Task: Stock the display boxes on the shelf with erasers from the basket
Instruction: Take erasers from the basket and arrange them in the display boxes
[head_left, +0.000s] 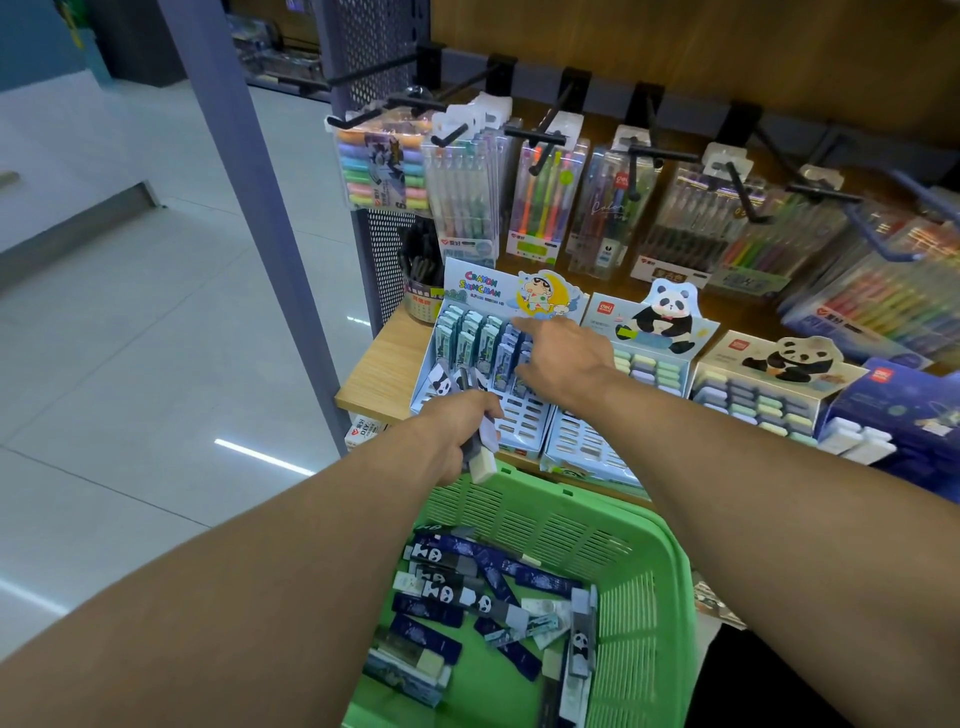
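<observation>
A green plastic basket (644, 561) sits low in front of me with several sleeved erasers (467, 597) lying loose in it. On the wooden shelf stands the Crayon Shinchan display box (467, 291), its back rows filled with upright erasers and its front slots bare. My right hand (563, 358) reaches over that box, fingers stretched out onto the erasers in its right rows. My left hand (452, 431) hovers at the box's front edge and grips a small bundle of erasers (480, 457), some with panda sleeves.
Two panda display boxes (649, 364) (763, 395) with pastel erasers stand to the right, then a dark blue box (904, 415). Pen packs hang on black hooks (535, 137) above. A pen cup (421, 280) stands at the shelf's left end by a grey post (270, 208).
</observation>
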